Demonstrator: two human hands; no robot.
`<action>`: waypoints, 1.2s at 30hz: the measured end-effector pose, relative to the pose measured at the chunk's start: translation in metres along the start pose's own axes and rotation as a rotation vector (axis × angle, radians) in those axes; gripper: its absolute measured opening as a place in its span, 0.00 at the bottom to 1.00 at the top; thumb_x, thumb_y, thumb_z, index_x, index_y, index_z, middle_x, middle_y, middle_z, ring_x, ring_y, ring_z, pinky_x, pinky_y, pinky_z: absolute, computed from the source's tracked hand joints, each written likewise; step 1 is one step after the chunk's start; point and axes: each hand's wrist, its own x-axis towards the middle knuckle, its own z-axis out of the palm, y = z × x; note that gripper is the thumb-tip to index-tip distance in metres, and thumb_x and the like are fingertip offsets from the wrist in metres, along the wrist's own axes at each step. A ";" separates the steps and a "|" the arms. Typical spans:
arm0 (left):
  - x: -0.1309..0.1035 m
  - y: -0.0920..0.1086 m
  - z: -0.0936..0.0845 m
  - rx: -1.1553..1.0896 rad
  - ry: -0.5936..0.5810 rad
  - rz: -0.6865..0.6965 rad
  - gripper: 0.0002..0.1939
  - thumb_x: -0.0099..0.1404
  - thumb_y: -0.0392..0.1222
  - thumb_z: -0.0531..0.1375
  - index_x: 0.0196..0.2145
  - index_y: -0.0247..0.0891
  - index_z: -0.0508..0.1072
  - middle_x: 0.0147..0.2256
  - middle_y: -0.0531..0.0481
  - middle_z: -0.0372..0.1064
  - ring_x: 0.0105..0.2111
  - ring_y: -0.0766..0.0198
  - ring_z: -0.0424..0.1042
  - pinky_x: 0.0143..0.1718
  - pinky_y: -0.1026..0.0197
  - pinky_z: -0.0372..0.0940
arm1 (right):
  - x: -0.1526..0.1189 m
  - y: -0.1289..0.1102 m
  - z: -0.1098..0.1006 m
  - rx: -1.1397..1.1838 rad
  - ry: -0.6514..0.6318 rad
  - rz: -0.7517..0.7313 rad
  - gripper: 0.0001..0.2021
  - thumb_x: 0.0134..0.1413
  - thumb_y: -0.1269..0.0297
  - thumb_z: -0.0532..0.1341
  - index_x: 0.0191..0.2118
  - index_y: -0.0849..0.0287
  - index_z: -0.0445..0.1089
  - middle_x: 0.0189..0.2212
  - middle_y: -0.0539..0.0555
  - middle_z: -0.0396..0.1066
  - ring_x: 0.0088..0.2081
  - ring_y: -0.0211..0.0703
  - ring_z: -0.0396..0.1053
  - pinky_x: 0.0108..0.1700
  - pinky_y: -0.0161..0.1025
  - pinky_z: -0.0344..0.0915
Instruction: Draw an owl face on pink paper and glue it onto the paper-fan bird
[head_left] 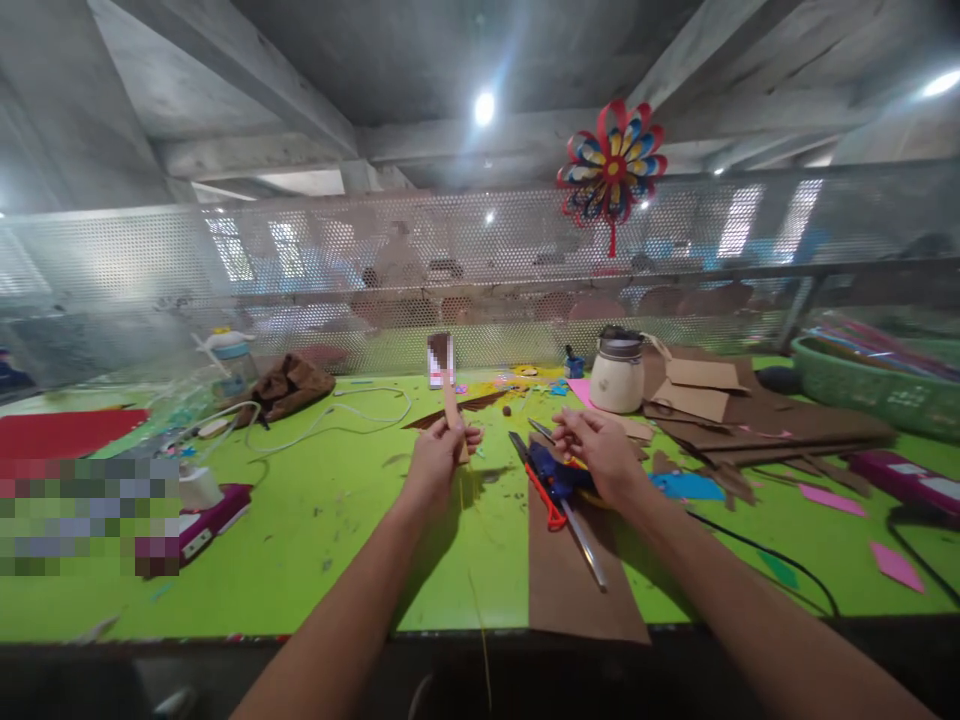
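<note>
My left hand (441, 460) is closed around a narrow brown strip (451, 405) that stands up from the fingers. A thin yellow strand (472, 570) hangs below it over the table's front edge. My right hand (600, 450) is bent over the blue glue gun (559, 475); its fingertips are near the metal tip of a scissors-like tool (541, 430), and whether they hold anything is too small to tell. Red-handled scissors (551, 508) lie by the glue gun on a brown paper sheet (592, 590).
On the green table (315, 540) are a cream jar (617, 378), brown sheets (787, 415), a green basket (877, 385), power strips (202, 525), a white cable (300, 440) and a dark brown bundle (289, 388). A flower ornament (613, 168) hangs on the mesh screen.
</note>
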 end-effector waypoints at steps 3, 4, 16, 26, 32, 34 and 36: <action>0.004 0.019 -0.015 0.070 0.089 0.033 0.13 0.69 0.43 0.59 0.48 0.33 0.70 0.44 0.45 0.70 0.39 0.60 0.73 0.39 0.54 0.71 | 0.002 0.003 0.000 -0.036 -0.013 -0.018 0.22 0.40 0.44 0.68 0.27 0.62 0.72 0.20 0.50 0.70 0.20 0.34 0.64 0.22 0.33 0.59; 0.003 0.026 -0.021 0.094 0.120 0.043 0.13 0.69 0.43 0.58 0.48 0.34 0.70 0.44 0.45 0.70 0.39 0.60 0.73 0.39 0.54 0.71 | 0.002 0.004 0.000 -0.048 -0.021 -0.023 0.22 0.40 0.44 0.68 0.27 0.62 0.71 0.20 0.50 0.70 0.20 0.35 0.64 0.22 0.34 0.59; -0.036 0.022 -0.073 0.552 0.202 -0.291 0.16 0.69 0.44 0.59 0.51 0.35 0.69 0.49 0.43 0.68 0.44 0.57 0.72 0.43 0.50 0.70 | 0.001 0.011 0.003 -0.307 -0.176 -0.085 0.11 0.62 0.60 0.60 0.34 0.64 0.69 0.26 0.47 0.69 0.24 0.32 0.66 0.28 0.33 0.67; -0.016 0.007 -0.049 0.664 0.250 -0.363 0.18 0.69 0.45 0.59 0.52 0.34 0.68 0.50 0.42 0.67 0.45 0.56 0.71 0.45 0.49 0.70 | 0.002 0.011 0.004 -0.442 -0.258 -0.082 0.11 0.62 0.59 0.59 0.38 0.64 0.70 0.30 0.49 0.71 0.27 0.33 0.69 0.30 0.35 0.69; -0.036 0.023 -0.058 0.819 0.197 -0.412 0.17 0.69 0.45 0.59 0.52 0.35 0.68 0.50 0.42 0.68 0.45 0.56 0.71 0.45 0.49 0.70 | -0.002 0.003 0.007 -0.473 -0.297 -0.101 0.11 0.63 0.59 0.59 0.40 0.63 0.70 0.33 0.51 0.72 0.30 0.35 0.70 0.32 0.36 0.70; -0.047 0.031 -0.065 0.898 0.185 -0.419 0.16 0.69 0.44 0.59 0.52 0.35 0.68 0.49 0.43 0.68 0.45 0.56 0.72 0.44 0.49 0.70 | -0.004 0.001 0.008 -0.486 -0.308 -0.116 0.11 0.63 0.59 0.59 0.40 0.63 0.71 0.33 0.51 0.72 0.30 0.35 0.70 0.33 0.37 0.70; -0.057 0.039 -0.073 0.979 0.188 -0.392 0.16 0.69 0.44 0.59 0.52 0.35 0.68 0.49 0.43 0.68 0.43 0.57 0.72 0.43 0.51 0.71 | -0.006 -0.001 0.009 -0.503 -0.313 -0.128 0.11 0.63 0.59 0.59 0.39 0.63 0.71 0.33 0.51 0.72 0.30 0.35 0.70 0.33 0.37 0.70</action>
